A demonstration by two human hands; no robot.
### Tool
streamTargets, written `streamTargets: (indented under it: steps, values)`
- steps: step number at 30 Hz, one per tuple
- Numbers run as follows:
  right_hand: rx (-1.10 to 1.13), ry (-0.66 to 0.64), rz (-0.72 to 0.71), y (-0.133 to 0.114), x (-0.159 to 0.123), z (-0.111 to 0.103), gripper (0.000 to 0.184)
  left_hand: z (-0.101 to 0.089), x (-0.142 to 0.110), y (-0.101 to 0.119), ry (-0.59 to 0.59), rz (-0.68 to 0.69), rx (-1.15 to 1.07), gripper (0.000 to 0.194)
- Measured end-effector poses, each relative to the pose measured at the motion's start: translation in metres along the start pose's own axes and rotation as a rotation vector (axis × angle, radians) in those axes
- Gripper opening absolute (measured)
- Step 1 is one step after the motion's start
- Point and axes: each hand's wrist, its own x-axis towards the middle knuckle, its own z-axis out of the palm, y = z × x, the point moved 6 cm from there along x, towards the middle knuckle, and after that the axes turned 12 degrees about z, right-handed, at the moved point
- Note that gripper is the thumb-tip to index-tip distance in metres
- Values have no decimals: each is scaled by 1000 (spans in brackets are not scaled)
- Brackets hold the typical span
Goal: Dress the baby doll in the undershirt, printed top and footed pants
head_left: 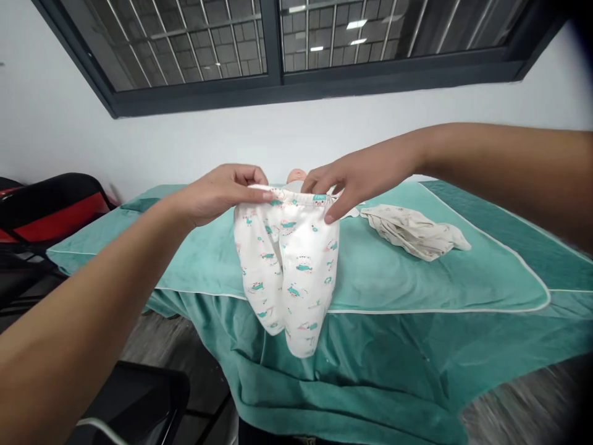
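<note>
"What is in your hands?"

"Little white pants (306, 266) with green and pink pictures. My left hand (225, 191) pinches one end of the stretchy waistband (296, 196), thumb in front. My right hand (365, 179) touches the other end. Its thumb is on the front, apart from the first finger. I can't tell if it pinches too, because the cloth hides some fingertips."

"Where are the pants?"

"Right in front of me. The legs hang down over the white edge of the green mat (440, 284). The mat is on a darker green sheet (380, 395)."

"And farther back?"

"A crumpled pale cloth (412, 232) is on the mat, to the right. Behind the waistband I see part of a doll's head (296, 176). Then comes the white wall (199, 145), with a barred window (274, 43) up high."
</note>
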Motion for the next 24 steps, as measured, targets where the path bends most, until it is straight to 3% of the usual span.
streamTargets:
  steps: [3,5,7,10,13,15,17,20,22,24]
  values:
    - [-246,-394,95,10,-19,29,30,10,-4,-21,-149,-35,221,33]
    - [-216,-528,118,17,-30,45,31,17,-6,-35,-164,-23,325,35]
    - [-59,-604,117,24,-34,64,28,21,-6,-45,-64,21,363,36]
    - [238,-679,97,33,-25,101,29,15,-3,-62,244,64,371,36]
    - [539,-649,72,40,-1,135,33,8,0,-97,493,21,240,33]
    - [656,-547,61,46,22,150,32,11,0,-130,540,-56,81,43]
    - [677,-407,49,55,48,157,29,23,-2,-166,486,-177,-71,64]
    - [645,-255,-19,65,86,156,32,54,-11,-206,295,-327,-210,82]
    - [595,-229,-83,69,103,155,37,72,-15,-218,198,-314,-259,79]
    - [466,-220,-123,74,111,156,37,82,-14,-226,196,-287,-279,65]
